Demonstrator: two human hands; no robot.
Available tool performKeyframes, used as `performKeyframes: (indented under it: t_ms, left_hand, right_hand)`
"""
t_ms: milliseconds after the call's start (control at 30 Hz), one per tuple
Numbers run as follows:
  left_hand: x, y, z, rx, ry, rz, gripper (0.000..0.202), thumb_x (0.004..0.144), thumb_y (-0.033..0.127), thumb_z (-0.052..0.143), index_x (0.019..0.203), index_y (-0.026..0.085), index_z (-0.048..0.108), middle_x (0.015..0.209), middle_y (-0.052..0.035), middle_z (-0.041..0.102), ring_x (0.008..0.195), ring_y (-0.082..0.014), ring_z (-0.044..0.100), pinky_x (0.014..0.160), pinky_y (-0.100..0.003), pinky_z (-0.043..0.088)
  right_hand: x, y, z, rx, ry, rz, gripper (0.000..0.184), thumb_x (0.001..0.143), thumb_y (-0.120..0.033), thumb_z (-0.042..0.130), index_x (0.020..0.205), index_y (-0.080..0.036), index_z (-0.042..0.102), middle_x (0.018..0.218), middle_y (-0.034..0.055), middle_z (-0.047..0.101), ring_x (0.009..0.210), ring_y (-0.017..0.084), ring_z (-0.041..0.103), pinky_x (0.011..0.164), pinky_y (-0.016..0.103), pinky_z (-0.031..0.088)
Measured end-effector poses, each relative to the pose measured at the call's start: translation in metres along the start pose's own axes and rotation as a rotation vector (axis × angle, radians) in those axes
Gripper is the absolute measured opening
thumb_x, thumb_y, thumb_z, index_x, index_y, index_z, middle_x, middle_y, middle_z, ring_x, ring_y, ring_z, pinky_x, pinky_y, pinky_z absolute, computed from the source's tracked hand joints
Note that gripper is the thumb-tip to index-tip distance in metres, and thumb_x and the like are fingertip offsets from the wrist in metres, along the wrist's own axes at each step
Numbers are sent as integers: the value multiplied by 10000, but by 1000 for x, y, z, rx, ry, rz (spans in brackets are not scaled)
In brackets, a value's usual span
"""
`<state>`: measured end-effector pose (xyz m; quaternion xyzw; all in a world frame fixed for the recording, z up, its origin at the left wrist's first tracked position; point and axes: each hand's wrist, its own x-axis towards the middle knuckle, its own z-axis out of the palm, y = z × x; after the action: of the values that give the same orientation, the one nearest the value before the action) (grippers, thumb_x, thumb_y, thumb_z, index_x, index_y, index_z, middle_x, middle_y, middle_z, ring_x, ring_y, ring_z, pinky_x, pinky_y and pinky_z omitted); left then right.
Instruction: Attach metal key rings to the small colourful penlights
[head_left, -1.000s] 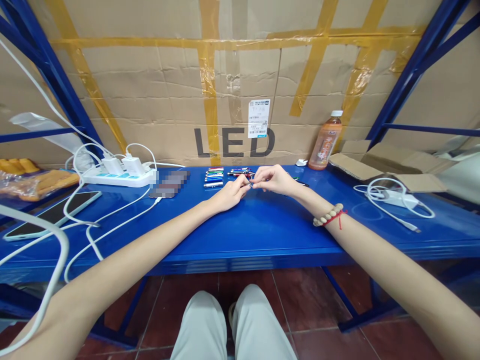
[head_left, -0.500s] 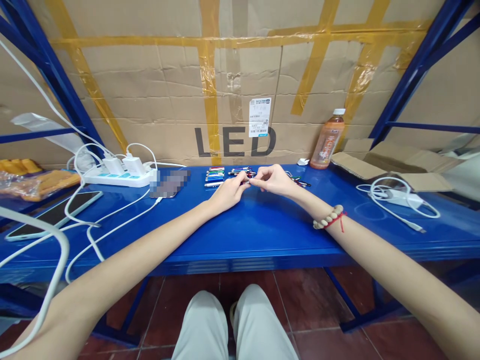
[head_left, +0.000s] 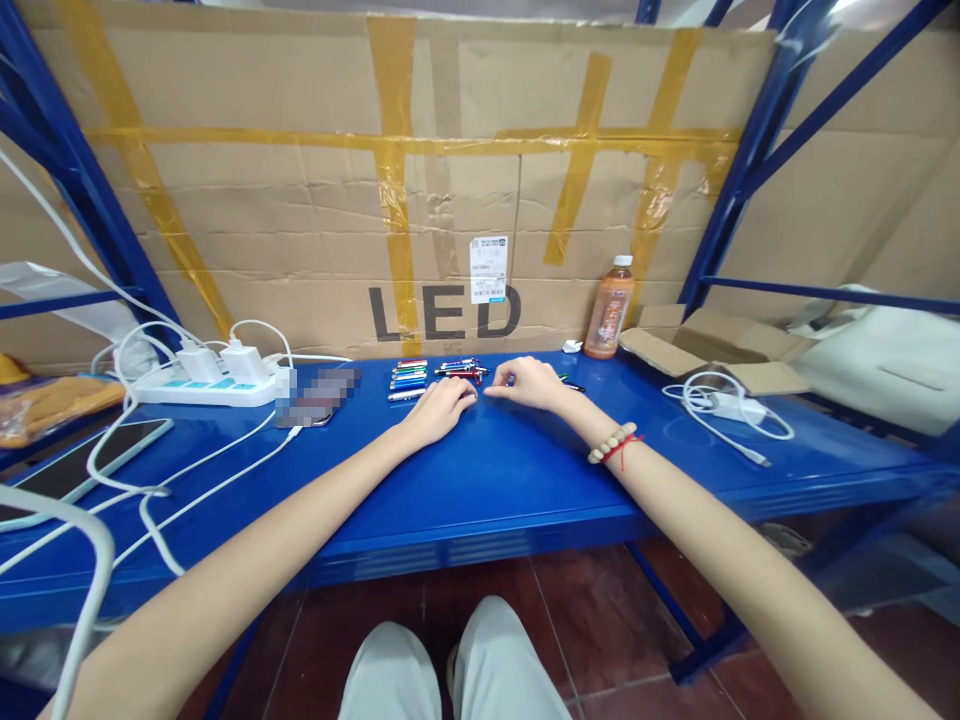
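Observation:
My left hand (head_left: 441,408) rests on the blue table with its fingers loosely stretched forward; I see nothing held in it. Just beyond its fingertips lie several pens (head_left: 459,372), one of them red. To the left of those, a stack of pens (head_left: 409,376) in silver, blue, green and red lies side by side. Across a small gap, my right hand (head_left: 529,382) hovers at the table surface, thumb and index finger apart, nothing visible between them. Partly hidden behind this hand are dark and green pens (head_left: 574,386).
A bottle of orange drink (head_left: 609,308) stands at the back, by an opened cardboard box (head_left: 694,345). A white charger with cable (head_left: 727,405) lies on the right. Leftward are a power strip (head_left: 206,388), a phone (head_left: 319,398), another phone (head_left: 90,465) and loose white cables.
My hands, which were meeting fingertip to fingertip, have come apart. The left now lies lower on the table, and the right has opened its pinch. The camera view has tilted up and shifted right.

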<state>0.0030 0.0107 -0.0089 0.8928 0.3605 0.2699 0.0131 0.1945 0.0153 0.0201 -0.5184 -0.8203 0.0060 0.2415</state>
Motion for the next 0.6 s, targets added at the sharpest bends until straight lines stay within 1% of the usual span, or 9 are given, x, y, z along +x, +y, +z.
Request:
performKeyframes:
  t_ms: [67, 133, 233, 333, 400, 467, 533, 600]
  left_hand:
    - [0, 0, 0, 37, -32, -4, 241, 868, 307, 351, 882, 182, 556, 914, -41, 551, 900, -189, 481, 812, -350, 354]
    - [0, 0, 0, 70, -59, -11, 240, 862, 321, 369, 900, 194, 569, 922, -40, 539, 911, -194, 472, 804, -357, 351]
    - [-1, 3, -1, 141, -76, -1, 240, 859, 320, 380, 947, 195, 564, 930, -47, 530, 917, -197, 464, 791, -349, 355]
    - [-1, 10, -2, 277, -73, 22, 239, 863, 283, 369, 966, 156, 544, 937, -68, 531, 910, -201, 461, 790, -342, 359]
    - [-2, 17, -4, 396, -47, 15, 248, 846, 293, 407, 987, 127, 524, 967, -89, 532, 930, -219, 454, 802, -349, 356]
    - [-3, 26, -5, 512, -22, 11, 283, 830, 293, 438, 1040, 112, 497, 1009, -108, 526, 957, -238, 448, 814, -357, 353]
    - [-4, 34, -7, 619, -15, 27, 275, 835, 230, 420, 1072, 104, 476, 1026, -121, 520, 969, -243, 451, 818, -357, 352]
    - [-6, 42, -10, 687, 0, 54, 290, 837, 125, 355, 1111, 107, 449, 1041, -126, 515, 976, -234, 459, 816, -355, 355]
  right_hand:
    - [-1, 0, 0, -70, -89, -15, 315, 713, -505, 542, 749, -209, 642, 741, -1, 630, 683, 100, 559, 561, 174, 329]
    - [-2, -2, 0, -107, -116, -23, 299, 730, -493, 530, 789, -224, 647, 784, -6, 635, 714, 102, 567, 572, 175, 332]
    - [-3, -5, 1, -112, -119, -19, 336, 741, -527, 500, 824, -239, 650, 823, -1, 638, 756, 116, 577, 599, 178, 347]
    - [-4, -9, 5, -125, -95, 9, 426, 769, -593, 399, 832, -254, 650, 841, 6, 637, 787, 143, 579, 633, 196, 370]
    - [-5, -11, 8, -153, -79, 10, 460, 799, -591, 335, 842, -253, 645, 845, 12, 634, 800, 154, 578, 648, 208, 379]
    - [-6, -14, 11, -175, -78, -31, 444, 799, -573, 355, 911, -241, 626, 858, 25, 630, 806, 158, 577, 644, 207, 380]
    - [-7, -18, 12, -215, -86, -82, 435, 791, -557, 386, 955, -221, 607, 882, 41, 622, 805, 163, 576, 632, 206, 379]
    - [-10, -21, 11, -294, -60, -105, 430, 803, -530, 378, 976, -200, 593, 920, 64, 608, 818, 175, 573, 637, 216, 382]
